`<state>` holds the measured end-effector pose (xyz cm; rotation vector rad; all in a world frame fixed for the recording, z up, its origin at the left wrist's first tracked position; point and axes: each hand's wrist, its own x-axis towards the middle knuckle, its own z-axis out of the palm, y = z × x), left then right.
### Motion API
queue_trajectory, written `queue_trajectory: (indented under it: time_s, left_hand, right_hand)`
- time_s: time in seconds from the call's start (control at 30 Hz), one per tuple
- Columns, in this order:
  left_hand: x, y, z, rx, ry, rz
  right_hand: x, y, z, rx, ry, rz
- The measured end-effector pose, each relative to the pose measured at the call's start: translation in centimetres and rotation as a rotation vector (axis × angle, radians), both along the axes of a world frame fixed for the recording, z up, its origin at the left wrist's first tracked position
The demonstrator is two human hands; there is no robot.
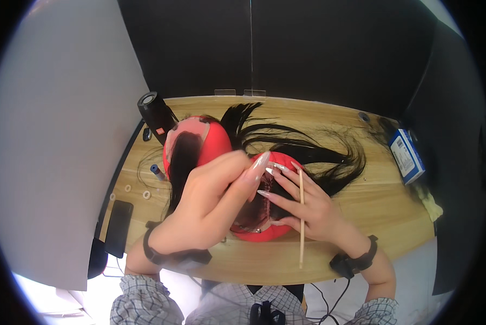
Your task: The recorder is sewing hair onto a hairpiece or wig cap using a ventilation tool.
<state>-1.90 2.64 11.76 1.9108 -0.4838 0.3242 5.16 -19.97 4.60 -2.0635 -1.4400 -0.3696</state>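
A round red wig block sits at the front middle of the table under both my hands. On it lies a dark wig cap with a stitched line down its middle and a pale edge band. My left hand is closed in a pinch above the block's left side; whatever its fingertips hold is hidden. My right hand rests its long-nailed fingertips on the cap's right side. A slim wooden stick is held among its fingers, pointing down toward me. Long black hair fans out behind the block.
A second red wig block with a pink cap and black hair stands behind left. Around it are a black cylindrical speaker, a small blue bottle, small rings and a black phone. A blue-white box lies far right.
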Motion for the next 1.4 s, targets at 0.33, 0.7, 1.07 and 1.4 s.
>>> queue_trajectory:
  time_s: [0.33,0.7,1.07,1.4]
  left_hand:
    - [0.0,0.7,-3.5,0.173,-0.037,0.007]
    - [0.8,1.0,-5.3,0.154,-0.068,-0.007]
    - [0.9,-3.0,-7.6,0.435,-0.656,-0.130]
    - [0.7,-2.6,-9.2,0.580,-0.674,-0.343]
  right_hand:
    - [1.0,-1.3,-1.6,0.020,-0.187,-0.065]
    - [1.3,-5.7,1.2,0.122,-0.198,-0.191]
    - [0.5,-0.2,4.1,0.786,0.594,0.127]
    - [0.9,3.2,0.1,0.594,1.188,0.150]
